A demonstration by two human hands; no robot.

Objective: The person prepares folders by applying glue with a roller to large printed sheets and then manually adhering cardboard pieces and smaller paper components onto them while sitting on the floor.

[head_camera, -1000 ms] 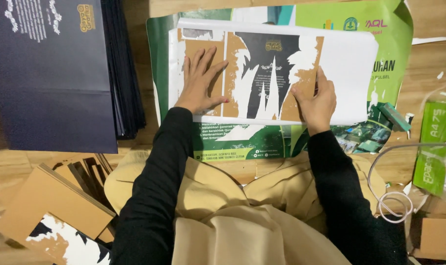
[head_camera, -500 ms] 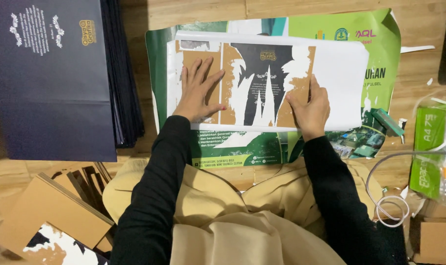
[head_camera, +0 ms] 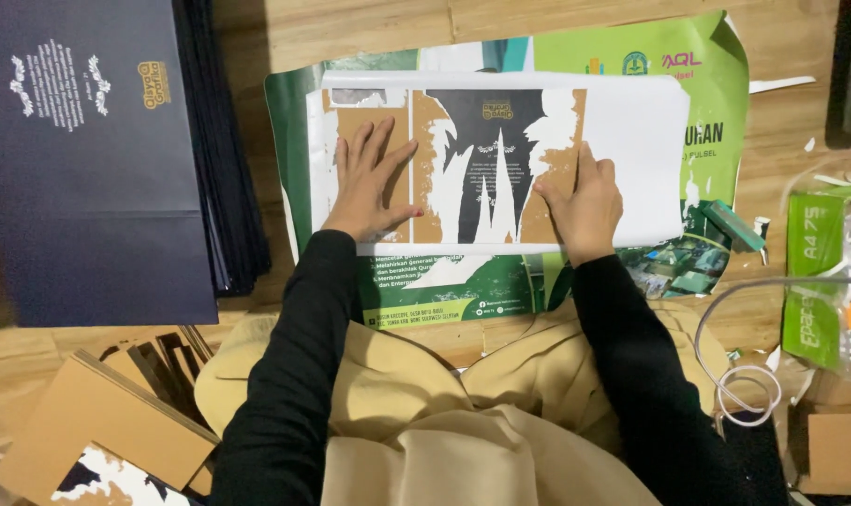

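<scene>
A brown cardboard panel (head_camera: 435, 141) with a partly torn black and white printed layer lies on a white sheet (head_camera: 636, 150) on the floor. My left hand (head_camera: 369, 183) rests flat, fingers spread, on the panel's left part. My right hand (head_camera: 584, 201) presses the panel's right edge with curled fingers, thumb near the brown strip. Both arms wear black sleeves. Under the white sheet lies a green printed banner (head_camera: 697, 66).
A stack of dark navy printed sheets (head_camera: 88, 159) lies at the left. Brown cardboard pieces (head_camera: 88, 422) sit at the lower left. A green paper ream wrapper (head_camera: 814, 281), a white cable (head_camera: 744, 384) and a box (head_camera: 837, 450) are at the right.
Both hands stayed on the panel with only slight shifts; my head view moved a little, so the panel and banner sit slightly lower in view.
</scene>
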